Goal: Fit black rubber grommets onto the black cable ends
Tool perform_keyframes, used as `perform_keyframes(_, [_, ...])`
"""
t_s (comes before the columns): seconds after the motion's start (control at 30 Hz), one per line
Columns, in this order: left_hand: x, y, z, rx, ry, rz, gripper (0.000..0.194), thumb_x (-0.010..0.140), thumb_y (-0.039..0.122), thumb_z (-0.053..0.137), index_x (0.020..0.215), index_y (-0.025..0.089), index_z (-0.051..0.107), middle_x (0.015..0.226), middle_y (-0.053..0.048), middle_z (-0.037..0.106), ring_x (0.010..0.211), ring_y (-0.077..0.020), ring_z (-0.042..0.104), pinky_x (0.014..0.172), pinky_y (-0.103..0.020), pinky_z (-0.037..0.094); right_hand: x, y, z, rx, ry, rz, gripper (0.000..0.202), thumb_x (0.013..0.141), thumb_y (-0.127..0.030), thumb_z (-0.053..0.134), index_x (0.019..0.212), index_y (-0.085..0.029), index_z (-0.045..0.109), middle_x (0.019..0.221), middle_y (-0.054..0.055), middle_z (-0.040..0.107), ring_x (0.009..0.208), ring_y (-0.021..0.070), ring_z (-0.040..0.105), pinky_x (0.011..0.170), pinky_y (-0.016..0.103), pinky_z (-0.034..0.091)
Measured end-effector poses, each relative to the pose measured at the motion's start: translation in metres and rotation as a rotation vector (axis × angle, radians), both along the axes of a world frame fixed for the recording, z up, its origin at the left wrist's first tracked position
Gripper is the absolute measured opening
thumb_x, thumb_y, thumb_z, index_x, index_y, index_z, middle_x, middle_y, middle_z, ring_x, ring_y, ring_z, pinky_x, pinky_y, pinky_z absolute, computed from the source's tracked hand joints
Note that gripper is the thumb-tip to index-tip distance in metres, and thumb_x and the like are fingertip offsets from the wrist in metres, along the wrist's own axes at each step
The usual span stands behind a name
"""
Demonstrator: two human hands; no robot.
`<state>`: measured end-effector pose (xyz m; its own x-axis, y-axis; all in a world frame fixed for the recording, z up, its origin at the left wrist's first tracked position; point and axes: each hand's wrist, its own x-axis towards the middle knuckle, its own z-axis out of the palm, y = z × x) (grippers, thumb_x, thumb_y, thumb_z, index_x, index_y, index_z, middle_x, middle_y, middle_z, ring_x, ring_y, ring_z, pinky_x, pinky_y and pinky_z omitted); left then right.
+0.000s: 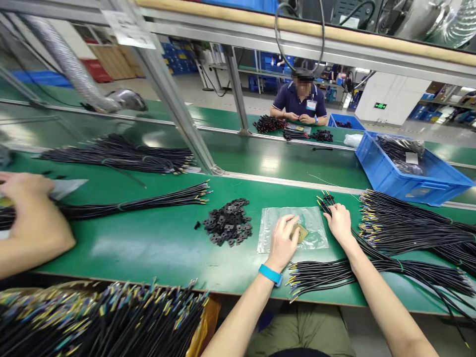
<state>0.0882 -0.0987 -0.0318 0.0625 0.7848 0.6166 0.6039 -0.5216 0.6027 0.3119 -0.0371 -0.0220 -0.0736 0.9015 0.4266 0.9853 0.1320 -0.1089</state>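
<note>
Far left: co-worker's bare forearm on the green bench, reaching in from the side; the hand end is blurred. Behind it, a heap of black cables; from beside the arm, a long tied bundle runs right, stripped ends pointing right. Below the bench edge, a dense mass of cables stands ends-up, yellow and blue tips showing, orange wrapping at its right side. Next right on the bench: loose pile of small black parts, flat, some with visible holes. Then clear plastic bag lying flat, with a gold-coloured piece at its middle; can't tell if it's in or on the bag. Left hand, teal band on wrist, is over that piece, fingers bent and slightly spread; can't tell if it's pinched or just pressed. Across the line, a co-worker sits with both hands together above cables and black parts. Right hand is at the cable ends just beyond the bag's right edge, fingers curled over them; can't confirm a firm grip. Front bundle lies under the right forearm; bigger cable stack to its right, blue bin behind, bagged black items inside.
</note>
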Motion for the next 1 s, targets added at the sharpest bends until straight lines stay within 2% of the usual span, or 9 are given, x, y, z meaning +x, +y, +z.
perform_keyframes(0.1, [-0.026,0.005,0.004,-0.004,0.189,0.132,0.025,0.092,0.018,0.047,0.110,0.017,0.065,0.109,-0.013,0.063,0.102,-0.0258,0.057,0.089,-0.041,0.045,0.016,0.015,-0.001,-0.028,-0.068,-0.083,0.015,0.090,-0.023,0.057,0.095,-0.014,0.067,0.095,0.015,0.061,0.090,0.0278,0.053,0.075,0.038,0.038])
perform_keyframes(0.23, [-0.078,0.016,0.012,-0.145,0.521,0.428,0.029,0.092,0.018,0.042,0.106,0.014,0.067,0.105,-0.018,0.064,0.098,-0.0320,0.055,0.080,-0.044,0.040,0.028,0.016,0.023,0.050,-0.028,-0.179,0.023,0.088,-0.024,0.059,0.106,-0.010,0.062,0.098,0.017,0.059,0.091,0.0300,0.053,0.075,0.038,0.038])
perform_keyframes(0.3, [-0.097,0.022,0.012,-0.239,0.667,0.462,0.029,0.091,0.020,0.042,0.100,0.012,0.068,0.097,-0.018,0.065,0.095,-0.0339,0.053,0.077,-0.044,0.039,0.022,0.001,0.039,0.018,0.048,-0.065,0.022,0.087,-0.027,0.062,0.104,-0.013,0.062,0.098,0.015,0.059,0.091,0.0278,0.054,0.076,0.036,0.040])
perform_keyframes(0.4, [-0.110,0.028,0.009,-0.290,0.777,0.433,0.029,0.092,0.023,0.042,0.093,0.014,0.069,0.092,-0.016,0.065,0.093,-0.0338,0.052,0.075,-0.043,0.037,0.000,-0.035,0.053,-0.283,0.162,0.339,0.011,0.087,-0.029,0.065,0.088,-0.019,0.067,0.089,0.006,0.060,0.081,0.0196,0.057,0.072,0.028,0.042])
perform_keyframes(0.5, [-0.109,0.029,0.005,-0.265,0.771,0.439,0.031,0.092,0.025,0.042,0.091,0.014,0.070,0.089,-0.015,0.065,0.091,-0.0334,0.052,0.073,-0.042,0.036,-0.023,-0.073,0.049,-0.539,0.190,0.610,0.010,0.084,-0.029,0.071,0.088,-0.020,0.070,0.086,0.003,0.063,0.081,0.0174,0.059,0.072,0.026,0.043])
perform_keyframes(0.63, [-0.105,0.027,0.002,-0.170,0.671,0.464,0.033,0.094,0.030,0.042,0.099,0.014,0.070,0.089,-0.015,0.065,0.090,-0.0319,0.053,0.072,-0.040,0.036,-0.034,-0.098,0.030,-0.622,0.219,0.672,0.005,0.084,-0.023,0.071,0.087,-0.019,0.069,0.082,0.001,0.064,0.076,0.0156,0.059,0.069,0.024,0.042])
perform_keyframes(0.7, [-0.106,0.026,0.000,-0.110,0.615,0.475,0.034,0.095,0.032,0.042,0.103,0.014,0.069,0.091,-0.015,0.066,0.090,-0.0305,0.053,0.072,-0.039,0.036,-0.032,-0.101,0.023,-0.587,0.234,0.677,0.003,0.088,-0.022,0.066,0.087,-0.019,0.068,0.082,0.002,0.064,0.077,0.0156,0.059,0.070,0.024,0.043])
perform_keyframes(0.87, [-0.108,0.026,-0.006,-0.039,0.516,0.458,0.031,0.094,0.032,0.044,0.101,0.015,0.069,0.089,-0.013,0.065,0.086,-0.0276,0.054,0.073,-0.038,0.037,-0.027,-0.103,0.018,-0.410,0.189,0.689,0.023,0.100,-0.025,0.046,0.093,-0.020,0.068,0.084,0.004,0.066,0.077,0.0166,0.060,0.073,0.026,0.045])
perform_keyframes(1.0, [-0.109,0.028,-0.010,-0.005,0.381,0.430,0.032,0.094,0.031,0.044,0.108,0.015,0.067,0.092,-0.012,0.063,0.088,-0.0259,0.054,0.077,-0.036,0.041,-0.030,-0.095,0.012,-0.233,0.310,0.617,0.026,0.101,-0.027,0.042,0.106,-0.020,0.067,0.090,0.005,0.068,0.081,0.0169,0.063,0.074,0.025,0.046])
